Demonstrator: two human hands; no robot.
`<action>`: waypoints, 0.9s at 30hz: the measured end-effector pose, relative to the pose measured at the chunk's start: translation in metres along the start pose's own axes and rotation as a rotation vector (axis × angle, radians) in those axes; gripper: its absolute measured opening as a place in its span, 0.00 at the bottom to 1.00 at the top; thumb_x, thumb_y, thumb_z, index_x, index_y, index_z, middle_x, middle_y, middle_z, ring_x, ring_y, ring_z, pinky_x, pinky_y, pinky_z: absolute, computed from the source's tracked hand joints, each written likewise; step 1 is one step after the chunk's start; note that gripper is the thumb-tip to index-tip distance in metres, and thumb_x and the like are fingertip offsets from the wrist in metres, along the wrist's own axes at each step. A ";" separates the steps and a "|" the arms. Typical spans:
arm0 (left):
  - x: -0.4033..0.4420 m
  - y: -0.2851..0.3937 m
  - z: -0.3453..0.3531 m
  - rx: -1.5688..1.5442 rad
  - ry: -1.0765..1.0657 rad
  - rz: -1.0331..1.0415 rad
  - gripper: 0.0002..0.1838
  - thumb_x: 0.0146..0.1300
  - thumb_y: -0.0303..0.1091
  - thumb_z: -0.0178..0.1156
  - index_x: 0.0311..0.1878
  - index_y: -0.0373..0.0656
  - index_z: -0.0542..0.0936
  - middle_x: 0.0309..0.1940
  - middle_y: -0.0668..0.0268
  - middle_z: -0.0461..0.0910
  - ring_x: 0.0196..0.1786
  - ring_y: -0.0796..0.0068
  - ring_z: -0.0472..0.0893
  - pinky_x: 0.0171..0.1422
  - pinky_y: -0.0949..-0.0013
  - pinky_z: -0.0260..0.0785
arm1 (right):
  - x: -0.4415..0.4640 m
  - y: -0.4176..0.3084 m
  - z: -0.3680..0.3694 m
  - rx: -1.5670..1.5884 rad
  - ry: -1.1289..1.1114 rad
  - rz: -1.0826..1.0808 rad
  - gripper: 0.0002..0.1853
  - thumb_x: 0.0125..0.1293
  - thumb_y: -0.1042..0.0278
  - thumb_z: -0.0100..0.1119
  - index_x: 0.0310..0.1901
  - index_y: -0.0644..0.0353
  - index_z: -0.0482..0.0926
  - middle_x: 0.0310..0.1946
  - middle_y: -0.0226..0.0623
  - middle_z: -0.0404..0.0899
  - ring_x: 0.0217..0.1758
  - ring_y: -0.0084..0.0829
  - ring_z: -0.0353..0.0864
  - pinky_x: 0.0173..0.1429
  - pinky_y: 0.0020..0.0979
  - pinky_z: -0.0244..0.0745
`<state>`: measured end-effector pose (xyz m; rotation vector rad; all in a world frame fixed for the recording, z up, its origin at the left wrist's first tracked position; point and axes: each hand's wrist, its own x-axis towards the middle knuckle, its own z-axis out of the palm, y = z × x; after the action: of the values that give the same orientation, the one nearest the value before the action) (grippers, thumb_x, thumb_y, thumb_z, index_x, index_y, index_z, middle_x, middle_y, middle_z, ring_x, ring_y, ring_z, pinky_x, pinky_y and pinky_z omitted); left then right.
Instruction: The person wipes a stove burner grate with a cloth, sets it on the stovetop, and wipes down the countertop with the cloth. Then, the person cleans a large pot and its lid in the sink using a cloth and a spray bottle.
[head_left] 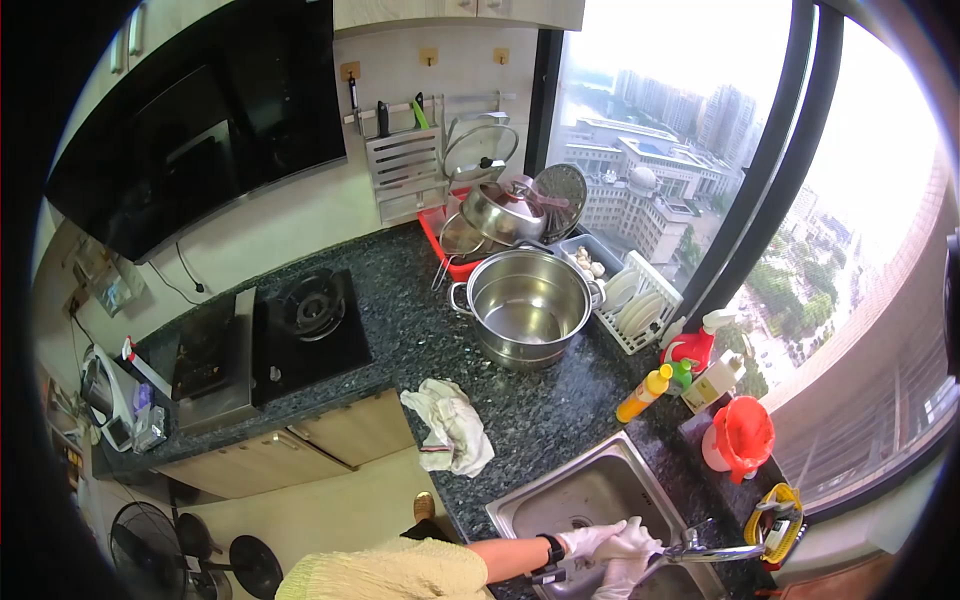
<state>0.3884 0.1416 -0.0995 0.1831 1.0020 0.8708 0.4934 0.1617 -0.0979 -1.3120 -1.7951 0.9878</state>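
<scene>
No wording, brand, number or sign was legible. Printing on the yellow-orange bottle (pixel 640 396) was too small to resolve. Any print on the red spray bottle (pixel 688 347), the green-topped bottle (pixel 680 376) and the pale bottle (pixel 710 385), all standing near the window, could not be read.

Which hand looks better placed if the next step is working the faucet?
Right, probably. The right hand sits nearest the faucet, while the left hand lies on the side away from it. Both are close together over the sink, so the advantage is slight.
</scene>
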 end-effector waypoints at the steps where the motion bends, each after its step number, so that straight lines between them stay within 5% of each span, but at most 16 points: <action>1: -0.004 0.001 0.005 -0.258 -0.093 -0.060 0.24 0.74 0.49 0.46 0.56 0.38 0.76 0.47 0.65 0.81 0.47 0.74 0.79 0.56 0.70 0.70 | -0.005 0.040 0.018 0.743 0.069 0.160 0.14 0.66 0.56 0.54 0.40 0.59 0.75 0.34 0.35 0.77 0.40 0.34 0.78 0.47 0.35 0.74; 2: 0.100 -0.065 -0.023 -0.071 -0.124 0.242 0.17 0.74 0.42 0.46 0.48 0.42 0.80 0.40 0.68 0.82 0.42 0.72 0.79 0.51 0.73 0.70 | -0.010 0.082 0.035 1.489 0.265 0.266 0.18 0.67 0.53 0.53 0.44 0.61 0.76 0.37 0.33 0.78 0.44 0.33 0.77 0.50 0.35 0.73; 6: 0.080 -0.084 -0.014 -0.179 -0.296 0.247 0.12 0.73 0.35 0.44 0.50 0.41 0.75 0.42 0.68 0.76 0.44 0.77 0.74 0.49 0.74 0.67 | -0.010 0.090 0.023 0.901 0.261 0.334 0.17 0.68 0.53 0.53 0.45 0.61 0.75 0.37 0.33 0.78 0.43 0.33 0.77 0.49 0.35 0.73; 9: 0.060 -0.073 -0.011 -0.240 -0.429 0.277 0.10 0.72 0.29 0.43 0.52 0.41 0.70 0.44 0.68 0.71 0.46 0.80 0.70 0.48 0.75 0.65 | -0.012 0.095 0.013 0.802 0.254 0.324 0.17 0.68 0.54 0.53 0.45 0.61 0.75 0.38 0.34 0.77 0.43 0.33 0.77 0.48 0.35 0.73; 11: 0.075 -0.072 -0.013 -0.039 -0.400 0.434 0.09 0.73 0.33 0.43 0.46 0.43 0.74 0.40 0.70 0.73 0.41 0.81 0.69 0.47 0.76 0.65 | -0.010 0.097 0.012 0.787 0.261 0.318 0.17 0.68 0.54 0.53 0.45 0.61 0.75 0.38 0.34 0.77 0.43 0.33 0.76 0.48 0.35 0.73; 14: 0.120 -0.078 -0.023 0.015 -0.357 0.405 0.14 0.74 0.37 0.44 0.45 0.44 0.79 0.41 0.71 0.77 0.42 0.80 0.70 0.49 0.71 0.66 | -0.009 0.099 0.011 0.757 0.259 0.314 0.16 0.69 0.54 0.53 0.45 0.61 0.74 0.38 0.34 0.77 0.43 0.33 0.76 0.47 0.35 0.73; 20: 0.006 -0.024 0.006 0.604 -0.246 0.975 0.12 0.73 0.35 0.46 0.47 0.42 0.78 0.47 0.66 0.78 0.54 0.70 0.74 0.61 0.67 0.66 | -0.017 0.113 0.005 0.743 0.220 0.351 0.15 0.69 0.55 0.53 0.45 0.60 0.73 0.39 0.35 0.76 0.42 0.33 0.76 0.45 0.35 0.73; 24: 0.045 -0.026 -0.001 -0.031 -0.434 0.439 0.17 0.76 0.43 0.42 0.46 0.42 0.77 0.47 0.67 0.78 0.52 0.73 0.75 0.59 0.68 0.67 | -0.020 0.126 0.017 0.760 0.274 0.411 0.15 0.70 0.56 0.53 0.46 0.60 0.72 0.39 0.35 0.75 0.42 0.33 0.75 0.44 0.35 0.73; 25: 0.081 -0.038 -0.013 0.214 -0.248 0.449 0.16 0.76 0.41 0.43 0.46 0.41 0.76 0.43 0.70 0.78 0.48 0.75 0.75 0.57 0.71 0.68 | -0.015 0.128 0.021 0.753 0.315 0.417 0.15 0.70 0.56 0.53 0.46 0.60 0.72 0.40 0.35 0.75 0.42 0.33 0.75 0.44 0.35 0.73; 27: 0.086 -0.064 -0.033 0.382 -0.273 0.642 0.16 0.75 0.37 0.43 0.58 0.39 0.71 0.53 0.66 0.75 0.56 0.74 0.71 0.64 0.68 0.63 | -0.003 0.136 0.023 0.709 0.420 0.413 0.15 0.70 0.56 0.53 0.46 0.60 0.72 0.40 0.35 0.75 0.42 0.33 0.75 0.43 0.35 0.73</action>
<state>0.4182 0.1522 -0.2068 0.9637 0.8489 1.1838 0.5333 0.1820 -0.2284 -1.3019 -0.7545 1.2892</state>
